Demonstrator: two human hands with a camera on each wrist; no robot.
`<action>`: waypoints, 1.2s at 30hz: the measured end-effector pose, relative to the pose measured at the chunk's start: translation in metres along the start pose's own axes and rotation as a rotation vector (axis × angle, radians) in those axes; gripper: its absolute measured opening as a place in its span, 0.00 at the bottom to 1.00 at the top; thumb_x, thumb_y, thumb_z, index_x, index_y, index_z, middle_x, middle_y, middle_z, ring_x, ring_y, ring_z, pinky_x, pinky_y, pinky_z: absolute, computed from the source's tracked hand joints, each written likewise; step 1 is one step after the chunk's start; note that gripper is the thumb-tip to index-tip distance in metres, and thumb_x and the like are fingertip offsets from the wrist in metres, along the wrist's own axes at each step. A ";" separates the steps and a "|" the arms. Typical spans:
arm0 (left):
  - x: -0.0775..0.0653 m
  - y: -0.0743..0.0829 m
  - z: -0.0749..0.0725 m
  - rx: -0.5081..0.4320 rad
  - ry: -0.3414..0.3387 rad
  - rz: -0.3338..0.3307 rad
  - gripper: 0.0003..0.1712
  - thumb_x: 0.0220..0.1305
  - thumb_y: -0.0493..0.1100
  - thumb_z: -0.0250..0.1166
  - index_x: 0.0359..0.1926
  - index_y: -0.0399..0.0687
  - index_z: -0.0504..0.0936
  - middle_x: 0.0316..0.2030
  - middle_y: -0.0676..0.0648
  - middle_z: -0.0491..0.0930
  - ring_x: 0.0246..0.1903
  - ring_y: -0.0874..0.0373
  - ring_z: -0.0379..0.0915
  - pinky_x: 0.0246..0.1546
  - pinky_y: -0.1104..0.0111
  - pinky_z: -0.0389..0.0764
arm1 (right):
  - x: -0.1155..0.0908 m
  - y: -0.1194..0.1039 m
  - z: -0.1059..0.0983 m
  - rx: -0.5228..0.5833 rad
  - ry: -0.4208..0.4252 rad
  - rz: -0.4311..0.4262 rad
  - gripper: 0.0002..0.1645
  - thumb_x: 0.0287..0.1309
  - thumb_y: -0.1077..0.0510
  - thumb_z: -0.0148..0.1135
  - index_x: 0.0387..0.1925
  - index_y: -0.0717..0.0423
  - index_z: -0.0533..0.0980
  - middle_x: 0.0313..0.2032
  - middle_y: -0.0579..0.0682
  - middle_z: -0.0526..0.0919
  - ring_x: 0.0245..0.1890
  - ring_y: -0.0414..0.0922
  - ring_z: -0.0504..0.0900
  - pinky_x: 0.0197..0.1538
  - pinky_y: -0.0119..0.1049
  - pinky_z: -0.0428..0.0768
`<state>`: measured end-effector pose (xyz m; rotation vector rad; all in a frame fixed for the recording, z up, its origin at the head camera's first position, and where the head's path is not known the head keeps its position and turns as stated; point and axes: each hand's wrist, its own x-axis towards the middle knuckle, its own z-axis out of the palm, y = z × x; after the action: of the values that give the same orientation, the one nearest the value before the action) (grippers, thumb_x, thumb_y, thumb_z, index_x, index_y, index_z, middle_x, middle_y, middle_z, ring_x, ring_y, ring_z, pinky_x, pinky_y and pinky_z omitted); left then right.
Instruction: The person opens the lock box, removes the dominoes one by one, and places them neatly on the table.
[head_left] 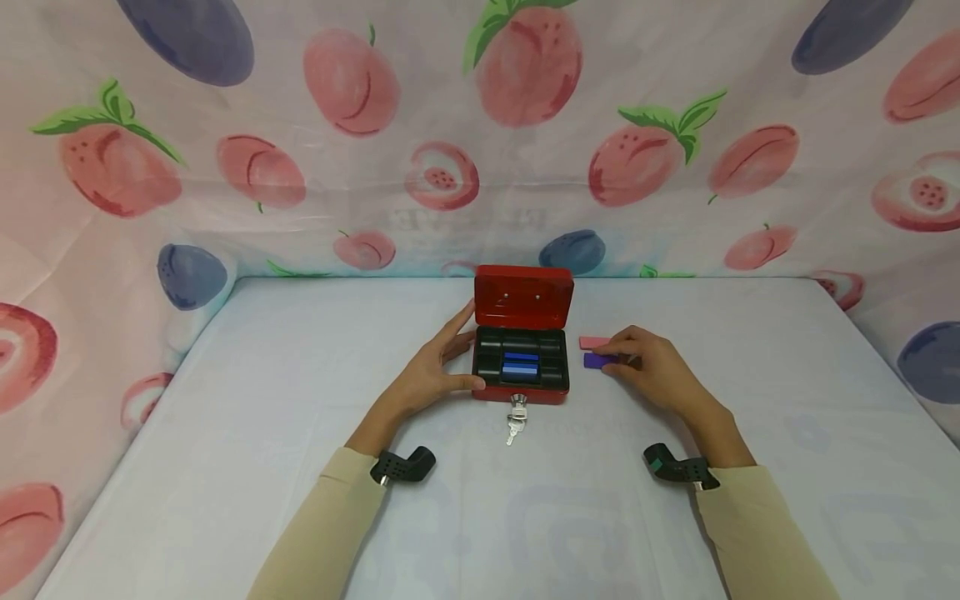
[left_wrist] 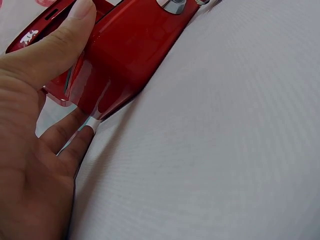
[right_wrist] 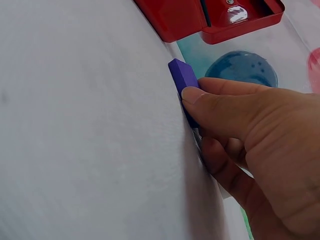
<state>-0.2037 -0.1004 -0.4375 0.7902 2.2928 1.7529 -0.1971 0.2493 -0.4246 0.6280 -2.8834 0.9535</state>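
Observation:
A red cash box (head_left: 557, 397) stands on the table with its lid (head_left: 522, 300) raised and a black compartment tray (head_left: 555, 354) inside. Blue bars (head_left: 521, 367) lie in the tray's middle compartments. Keys (head_left: 515, 425) hang from the front lock. My left hand (head_left: 426, 375) is at the box's left end, its thumb resting on the front corner and its straight fingers reaching along the side and lid. To the right of the box, my right hand (head_left: 652, 367) pinches a purple bar (right_wrist: 184, 77) between thumb and fingers. A pink bar (head_left: 592, 342) lies just behind it, partly hidden by the fingers.
A white cloth (head_left: 300, 350) covers the table. A fruit-printed curtain (head_left: 450, 100) hangs along the back and sides. A black wrist camera (head_left: 405, 465) sits on the left wrist and another camera (head_left: 678, 467) on the right.

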 end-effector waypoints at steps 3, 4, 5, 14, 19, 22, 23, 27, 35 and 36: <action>0.000 0.001 0.000 0.004 0.000 -0.007 0.62 0.48 0.40 0.76 0.74 0.74 0.47 0.72 0.60 0.51 0.66 0.54 0.58 0.65 0.58 0.61 | 0.000 0.001 0.001 -0.011 0.005 -0.005 0.16 0.55 0.64 0.68 0.47 0.58 0.83 0.41 0.53 0.79 0.41 0.49 0.76 0.43 0.45 0.78; 0.000 0.001 0.000 0.004 0.000 -0.008 0.61 0.48 0.40 0.76 0.74 0.74 0.47 0.72 0.60 0.51 0.66 0.54 0.58 0.65 0.58 0.61 | 0.000 0.001 0.001 -0.010 0.008 -0.007 0.16 0.55 0.64 0.68 0.46 0.58 0.83 0.41 0.52 0.79 0.41 0.49 0.76 0.43 0.45 0.78; 0.000 0.002 0.000 0.003 0.001 -0.007 0.61 0.48 0.39 0.76 0.74 0.74 0.47 0.72 0.60 0.51 0.66 0.53 0.58 0.65 0.58 0.61 | 0.000 0.001 0.001 -0.006 0.012 -0.010 0.15 0.54 0.64 0.68 0.46 0.58 0.83 0.41 0.52 0.80 0.40 0.49 0.76 0.43 0.45 0.79; 0.000 0.001 0.000 0.006 0.001 -0.009 0.61 0.49 0.40 0.76 0.74 0.74 0.47 0.72 0.60 0.51 0.66 0.54 0.58 0.65 0.57 0.61 | 0.001 0.001 0.001 0.004 0.037 -0.006 0.13 0.54 0.64 0.69 0.43 0.57 0.84 0.39 0.51 0.82 0.37 0.46 0.77 0.41 0.43 0.79; 0.000 0.001 0.000 0.006 -0.001 -0.011 0.61 0.49 0.41 0.76 0.74 0.73 0.47 0.72 0.58 0.51 0.66 0.53 0.58 0.65 0.56 0.61 | 0.001 0.001 0.001 0.005 0.038 0.018 0.12 0.54 0.63 0.69 0.43 0.57 0.85 0.40 0.51 0.81 0.38 0.47 0.77 0.41 0.43 0.79; 0.000 0.001 0.000 -0.001 -0.001 -0.017 0.61 0.49 0.39 0.76 0.74 0.72 0.46 0.72 0.56 0.50 0.67 0.51 0.57 0.65 0.55 0.61 | 0.001 0.001 0.001 0.003 0.038 0.024 0.13 0.54 0.63 0.69 0.43 0.57 0.85 0.40 0.52 0.80 0.38 0.48 0.77 0.41 0.43 0.79; 0.000 0.001 0.000 -0.004 0.000 -0.018 0.62 0.49 0.38 0.76 0.74 0.72 0.46 0.73 0.56 0.50 0.67 0.51 0.57 0.65 0.55 0.60 | 0.000 0.001 0.001 0.002 0.038 0.027 0.13 0.54 0.63 0.69 0.43 0.57 0.85 0.40 0.52 0.80 0.38 0.48 0.76 0.41 0.44 0.79; 0.000 0.002 0.001 -0.015 0.000 -0.015 0.62 0.48 0.35 0.75 0.75 0.69 0.46 0.73 0.53 0.49 0.67 0.48 0.56 0.65 0.52 0.59 | 0.000 0.000 0.001 -0.002 0.040 0.030 0.13 0.54 0.63 0.69 0.44 0.58 0.84 0.40 0.53 0.79 0.38 0.48 0.76 0.41 0.43 0.79; -0.001 0.000 0.001 0.005 0.006 -0.021 0.61 0.49 0.38 0.76 0.74 0.72 0.46 0.73 0.56 0.49 0.67 0.51 0.57 0.65 0.54 0.60 | 0.000 0.000 0.001 0.006 0.046 0.038 0.13 0.54 0.62 0.69 0.44 0.57 0.84 0.39 0.52 0.78 0.36 0.48 0.75 0.40 0.42 0.77; -0.001 0.000 0.001 0.010 0.008 -0.021 0.61 0.49 0.39 0.76 0.74 0.74 0.47 0.72 0.57 0.50 0.67 0.52 0.58 0.65 0.55 0.61 | 0.000 0.000 0.000 0.008 0.046 0.039 0.13 0.54 0.62 0.69 0.44 0.57 0.84 0.39 0.52 0.78 0.36 0.48 0.75 0.40 0.42 0.77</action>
<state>-0.2027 -0.0998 -0.4378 0.7591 2.3079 1.7398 -0.1967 0.2489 -0.4248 0.5452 -2.8627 0.9710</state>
